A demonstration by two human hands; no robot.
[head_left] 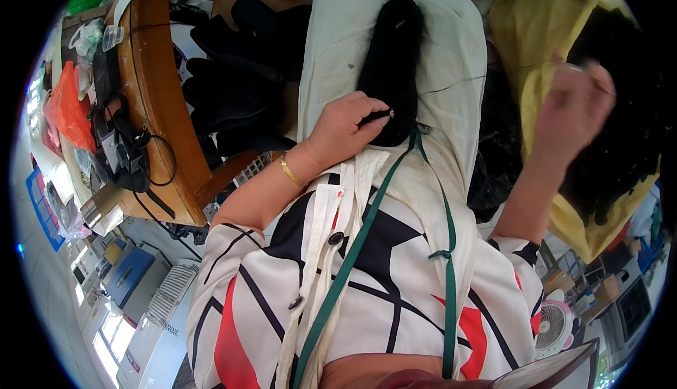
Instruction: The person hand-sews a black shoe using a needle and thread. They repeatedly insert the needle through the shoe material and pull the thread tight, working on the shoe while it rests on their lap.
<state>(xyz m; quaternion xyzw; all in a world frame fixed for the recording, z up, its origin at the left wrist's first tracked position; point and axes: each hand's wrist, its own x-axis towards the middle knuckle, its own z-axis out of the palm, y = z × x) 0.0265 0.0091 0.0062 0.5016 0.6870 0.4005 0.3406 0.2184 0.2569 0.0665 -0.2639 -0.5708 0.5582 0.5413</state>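
Observation:
A long black shoe-shaped piece with a fuzzy edge [396, 44] lies on the cream cloth over my lap [331, 51]. My left hand [349, 125] is closed on its near part, thumb and fingers pinching the black material; a small shiny spot shows at the fingertips. From the black piece a thin dark thread [458, 84] stretches to the right, toward my raised right hand [575, 107]. That hand is smeared by motion; its fingers are curled together at the thread's end. Whether they also hold a needle cannot be made out.
Several black pieces [240, 72] are heaped left of my lap, beside a wooden table [159, 107] with bags and cords. To the right, a yellow sack [543, 29] holds black material. A green cord [345, 269] hangs from my neck onto my lap.

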